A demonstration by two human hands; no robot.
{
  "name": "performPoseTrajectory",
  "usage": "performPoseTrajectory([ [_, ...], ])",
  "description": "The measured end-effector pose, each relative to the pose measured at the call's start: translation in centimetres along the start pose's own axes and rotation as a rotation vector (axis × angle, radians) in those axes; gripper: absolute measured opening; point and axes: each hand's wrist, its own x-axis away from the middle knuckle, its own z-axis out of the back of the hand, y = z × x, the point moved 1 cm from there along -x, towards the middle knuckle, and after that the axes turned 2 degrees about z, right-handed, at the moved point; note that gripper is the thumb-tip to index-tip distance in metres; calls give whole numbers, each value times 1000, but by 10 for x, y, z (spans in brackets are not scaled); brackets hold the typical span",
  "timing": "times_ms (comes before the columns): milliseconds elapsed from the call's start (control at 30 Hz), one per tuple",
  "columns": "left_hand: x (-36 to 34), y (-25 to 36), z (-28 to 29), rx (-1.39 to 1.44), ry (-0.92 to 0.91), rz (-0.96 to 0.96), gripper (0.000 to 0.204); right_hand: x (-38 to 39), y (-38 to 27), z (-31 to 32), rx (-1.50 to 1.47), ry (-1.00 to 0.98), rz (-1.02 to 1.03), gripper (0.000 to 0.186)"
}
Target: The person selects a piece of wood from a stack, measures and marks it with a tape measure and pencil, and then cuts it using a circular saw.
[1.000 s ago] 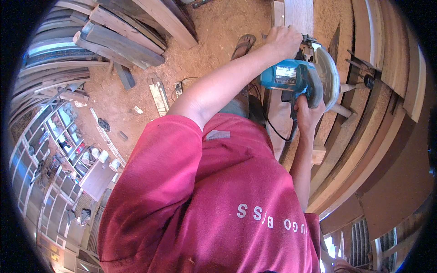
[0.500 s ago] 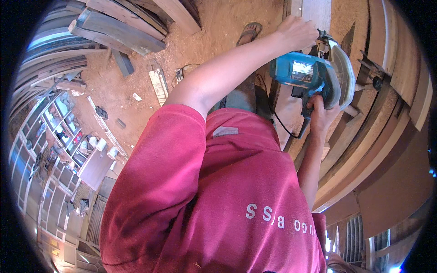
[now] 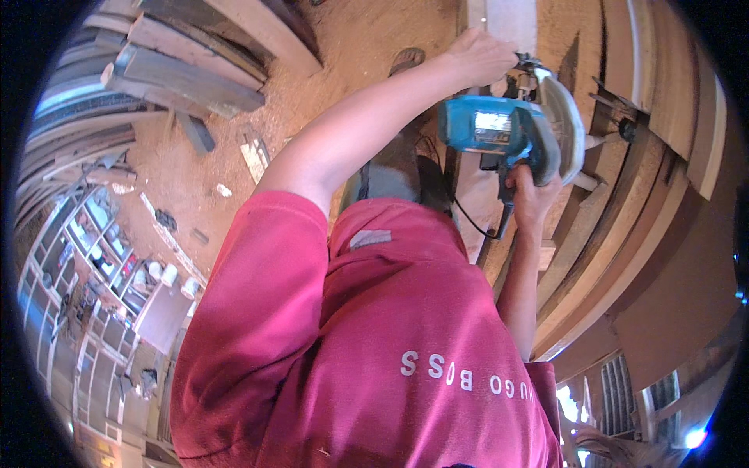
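A blue circular saw (image 3: 485, 125) with a pale rounded blade guard (image 3: 568, 129) rests over boards at the upper right. Around its rear handle my right hand (image 3: 534, 193) is closed, with the black cord hanging just below. My left hand (image 3: 485, 59) reaches across to the saw's front end, its fingers curled against the metal parts there; the exact part it grips is hidden. Beyond the saw a pale board (image 3: 511, 22) runs away from me. The blade and its contact with the wood cannot be made out.
Long curved planks (image 3: 624, 226) lie stacked along the right. More timber (image 3: 191, 74) is piled at the upper left, above the sawdust-covered floor (image 3: 343, 47). A sandalled foot (image 3: 407, 59) stands left of the saw. White containers (image 3: 168, 273) and a metal frame are at the far left.
The view has shifted, so the saw and both hands appear farther left. Against the nearby planks, the saw seems slightly closer to me. Both hands keep their places on it.
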Motion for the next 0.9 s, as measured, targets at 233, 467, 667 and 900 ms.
performPoseTrajectory([
  [233, -3, -7, 12, 23, -88, -55, 22, 0, -1, 3, -48, -62, -56, 51],
  [467, 60, 24, 41, 508, -33, 413, 40, 31, -34, 12, 279, -70, 245, 75],
  [667, 114, 65, 47, 1850, -645, 1158, 45, 97, -66, 47, 424, -250, 181, 88],
  [900, 140, 69, 70, 2402, -764, 1090, 42, 131, -89, 59, 543, -278, 405, 89],
])
